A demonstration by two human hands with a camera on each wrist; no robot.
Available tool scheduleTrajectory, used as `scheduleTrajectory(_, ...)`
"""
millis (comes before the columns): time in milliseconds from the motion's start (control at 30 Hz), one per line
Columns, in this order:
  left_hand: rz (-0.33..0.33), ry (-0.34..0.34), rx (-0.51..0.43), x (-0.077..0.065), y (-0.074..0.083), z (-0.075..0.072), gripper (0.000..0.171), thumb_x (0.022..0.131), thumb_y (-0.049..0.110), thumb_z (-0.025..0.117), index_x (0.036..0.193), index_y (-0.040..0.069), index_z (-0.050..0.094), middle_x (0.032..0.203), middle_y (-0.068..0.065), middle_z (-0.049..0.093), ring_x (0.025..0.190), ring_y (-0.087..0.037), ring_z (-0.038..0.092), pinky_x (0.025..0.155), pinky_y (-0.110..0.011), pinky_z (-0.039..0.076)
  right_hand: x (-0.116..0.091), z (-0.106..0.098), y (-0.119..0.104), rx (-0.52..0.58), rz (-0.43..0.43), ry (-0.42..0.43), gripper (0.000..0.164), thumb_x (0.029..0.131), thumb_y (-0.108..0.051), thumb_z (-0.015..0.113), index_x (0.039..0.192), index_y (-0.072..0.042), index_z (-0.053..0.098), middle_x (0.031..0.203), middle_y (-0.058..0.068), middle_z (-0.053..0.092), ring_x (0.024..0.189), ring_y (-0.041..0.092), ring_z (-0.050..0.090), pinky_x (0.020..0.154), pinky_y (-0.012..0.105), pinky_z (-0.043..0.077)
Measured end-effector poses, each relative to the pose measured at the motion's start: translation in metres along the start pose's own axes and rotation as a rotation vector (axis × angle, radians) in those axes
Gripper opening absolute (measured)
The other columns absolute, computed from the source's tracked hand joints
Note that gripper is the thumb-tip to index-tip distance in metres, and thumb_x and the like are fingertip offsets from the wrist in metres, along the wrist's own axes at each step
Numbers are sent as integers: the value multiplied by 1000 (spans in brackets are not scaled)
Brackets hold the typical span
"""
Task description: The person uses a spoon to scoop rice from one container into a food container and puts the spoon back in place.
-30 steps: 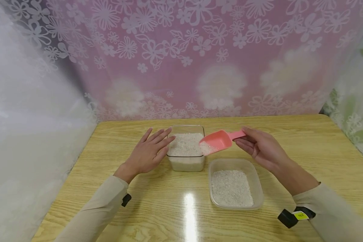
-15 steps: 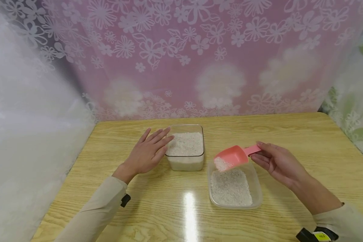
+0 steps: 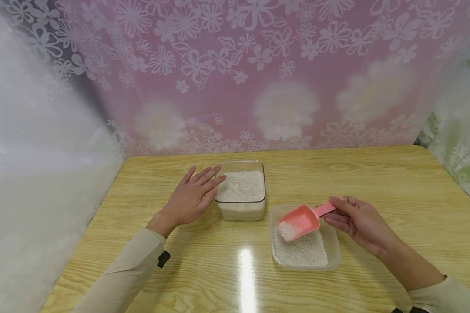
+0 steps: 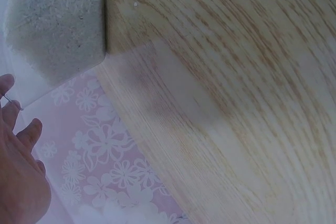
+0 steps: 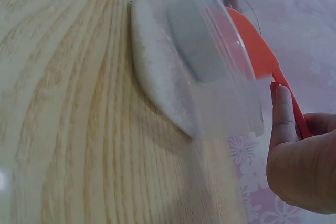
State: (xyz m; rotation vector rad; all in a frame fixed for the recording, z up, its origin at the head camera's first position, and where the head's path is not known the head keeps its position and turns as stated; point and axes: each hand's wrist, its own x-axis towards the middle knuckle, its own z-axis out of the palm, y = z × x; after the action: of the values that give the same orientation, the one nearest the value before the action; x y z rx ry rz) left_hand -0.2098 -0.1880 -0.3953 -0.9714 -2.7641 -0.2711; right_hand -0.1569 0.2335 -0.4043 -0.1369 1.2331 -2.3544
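Note:
In the head view my right hand (image 3: 362,226) pinches the handle of a pink scoop (image 3: 303,219). White rice grains (image 3: 287,231) lie at the scoop's front end. The scoop is over a clear plastic container (image 3: 334,248) partly filled with rice; the right wrist view shows the scoop (image 5: 257,48) at its rim. Farther back stands a clear container with a dark rim (image 3: 240,212), fuller with rice. My left hand (image 3: 193,195) has its fingers spread, fingertips at that container's left rim. In the left wrist view, part of the left hand (image 4: 23,161) shows beside the container.
Both containers stand on a wood-grain table (image 3: 203,269). A pink flowered curtain (image 3: 227,100) hangs behind its back edge, with pale sheets at the left (image 3: 43,174) and right sides. A single loose grain (image 4: 135,4) lies on the table in the left wrist view.
My right hand has carried the scoop with rice from beside the dark-rimmed container rightward and toward me, then down over the plastic container. The left hand has stayed in place.

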Motion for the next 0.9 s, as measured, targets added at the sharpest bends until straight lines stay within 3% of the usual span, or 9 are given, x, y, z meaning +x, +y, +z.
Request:
scheduleTrajectory(367, 5, 5, 0, 1, 0, 0, 50, 105, 42, 21, 149, 24, 38, 157, 5, 20, 142, -17, 20, 116, -44, 1, -3, 12, 2, -183, -15, 136, 16, 99, -12, 53, 97, 3, 55, 93, 14, 69, 84, 20, 70, 81, 30, 54)
scheduleTrajectory(900, -8, 4, -4, 0, 0, 1, 48, 105, 39, 25, 148, 24, 39, 157, 4, 21, 142, -16, 21, 116, -45, 2, -2, 16, 2, -300, -60, 197, 20, 98, -14, 56, 98, 4, 48, 93, 15, 70, 83, 22, 70, 79, 32, 54)
